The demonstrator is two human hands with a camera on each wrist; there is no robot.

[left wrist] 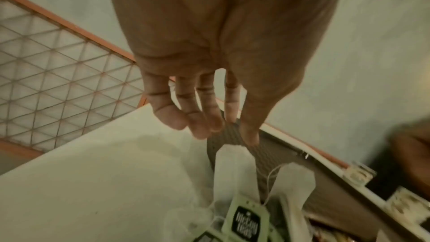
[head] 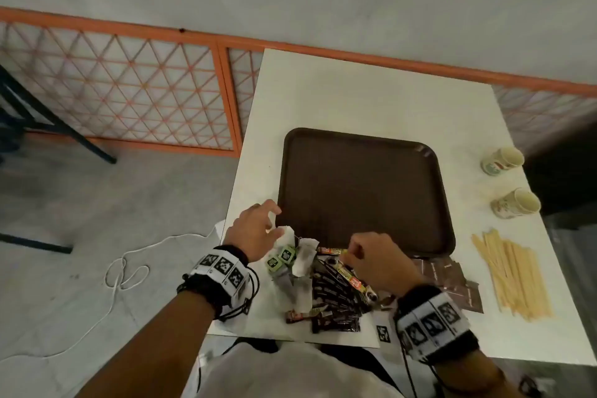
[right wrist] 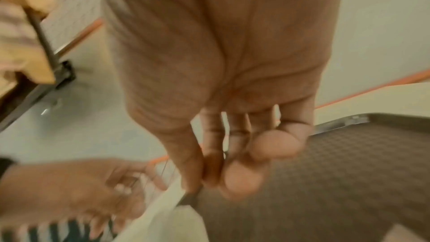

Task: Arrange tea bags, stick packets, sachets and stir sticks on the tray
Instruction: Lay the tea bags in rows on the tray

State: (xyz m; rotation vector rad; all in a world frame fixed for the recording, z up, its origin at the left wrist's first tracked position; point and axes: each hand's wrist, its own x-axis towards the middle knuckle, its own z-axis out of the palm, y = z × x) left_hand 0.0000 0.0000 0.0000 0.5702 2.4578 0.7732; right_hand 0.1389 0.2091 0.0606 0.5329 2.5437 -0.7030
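A dark brown tray [head: 365,184] lies bare on the white table [head: 355,94]. At its near edge is a heap of white tea bags [head: 302,257] with green tags [head: 286,255], black stick packets [head: 332,297] and an orange-yellow stick packet [head: 329,250]. My left hand [head: 273,220] hovers over the tea bags [left wrist: 232,168] with relaxed fingers [left wrist: 202,128] that hold nothing. My right hand [head: 350,250] is curled, thumb against forefinger [right wrist: 200,181], pinching at the end of the orange-yellow packet; the wrist view is too blurred to show what they pinch. Brown sachets [head: 452,278] and wooden stir sticks [head: 513,278] lie to the right.
Two paper cups [head: 502,161] [head: 516,203] lie on their sides near the table's right edge. A printed marker [head: 383,334] sits at the near edge. A white cable [head: 129,271] trails on the floor to the left, in front of an orange lattice panel [head: 129,84].
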